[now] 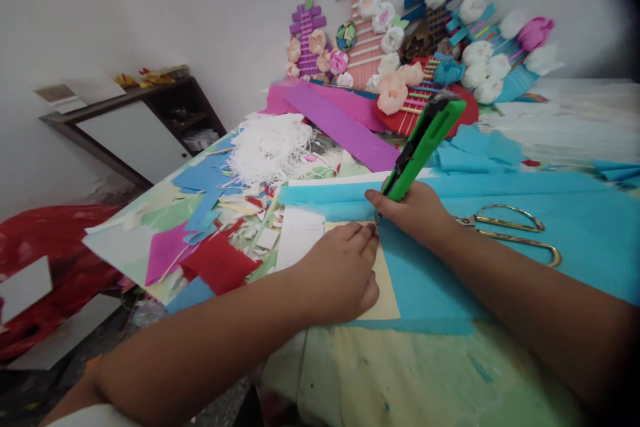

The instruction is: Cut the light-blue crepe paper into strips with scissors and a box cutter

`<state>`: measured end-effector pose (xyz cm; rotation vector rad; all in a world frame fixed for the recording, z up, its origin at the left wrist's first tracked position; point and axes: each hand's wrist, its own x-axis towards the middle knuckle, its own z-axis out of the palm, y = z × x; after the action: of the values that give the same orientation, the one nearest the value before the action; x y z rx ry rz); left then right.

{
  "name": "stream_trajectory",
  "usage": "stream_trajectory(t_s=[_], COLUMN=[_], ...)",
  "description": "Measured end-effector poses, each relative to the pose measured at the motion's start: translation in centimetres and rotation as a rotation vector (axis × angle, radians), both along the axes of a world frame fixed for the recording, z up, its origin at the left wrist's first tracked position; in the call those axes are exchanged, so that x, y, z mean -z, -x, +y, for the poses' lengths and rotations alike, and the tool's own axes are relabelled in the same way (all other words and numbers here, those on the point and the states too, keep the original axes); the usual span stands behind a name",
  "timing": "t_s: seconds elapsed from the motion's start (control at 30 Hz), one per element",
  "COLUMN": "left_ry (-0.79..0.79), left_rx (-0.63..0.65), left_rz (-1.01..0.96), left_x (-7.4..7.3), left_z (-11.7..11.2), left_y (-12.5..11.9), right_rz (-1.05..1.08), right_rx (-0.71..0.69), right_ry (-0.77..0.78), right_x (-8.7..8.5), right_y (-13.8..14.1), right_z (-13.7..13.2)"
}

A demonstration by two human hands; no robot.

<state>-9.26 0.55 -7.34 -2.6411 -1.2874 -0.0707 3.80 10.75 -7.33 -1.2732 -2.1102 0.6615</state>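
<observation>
My right hand (417, 210) grips a green box cutter (423, 147), held tilted with its tip down near the upper right corner of a pale yellow card (387, 293). My left hand (345, 270) presses down on that card, fingers laid over it and slightly bent, their tips close to the blade. Under the card is a large sheet of light blue crepe paper (500, 280), with a white sheet (300, 233) showing at its left. Gold-handled scissors (520, 223) lie on the blue paper beside my right forearm, which hides part of them.
White shredded strings (270, 147) and coloured scraps (220, 257) cover the table's left side. Behind, purple paper strips (340, 123) lie before guitar-shaped decorations (365, 20) with paper flowers, leaning on the wall. A low cabinet (135, 137) and a red plastic bag (55, 220) are at left.
</observation>
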Motion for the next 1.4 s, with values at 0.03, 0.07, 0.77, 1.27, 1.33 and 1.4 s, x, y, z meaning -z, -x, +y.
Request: stream_trajectory(t_s=[0.03,0.07,0.77,1.27,1.33,1.4], left_ry=[-0.003,-0.005,0.018,0.029,0.039,0.046], left_rx=[0.003,0.004,-0.008,-0.020,-0.026,-0.033], left_rz=[0.002,0.007,-0.014,-0.079,-0.073,-0.071], left_x=[0.0,0.0,0.1,0.4,0.4,0.3], left_z=[0.0,0.0,0.0,0.0,0.0,0.0], left_y=[0.0,0.0,0.0,0.1,0.1,0.1], right_rz=[0.002,0.002,0.039,0.089,0.080,0.083], right_rx=[0.004,0.005,0.132,0.122,0.134,0.144], right_ry=[-0.006,-0.013,-0.011,0.017,0.014,0.046], right_x=[0.0,0.0,-2.5,-0.1,-0.1,-0.1], right_y=[0.0,0.0,-0.6,-0.3,-0.5,-0.6], right_z=[0.0,0.0,-0.5,-1.6,-1.5,-1.5])
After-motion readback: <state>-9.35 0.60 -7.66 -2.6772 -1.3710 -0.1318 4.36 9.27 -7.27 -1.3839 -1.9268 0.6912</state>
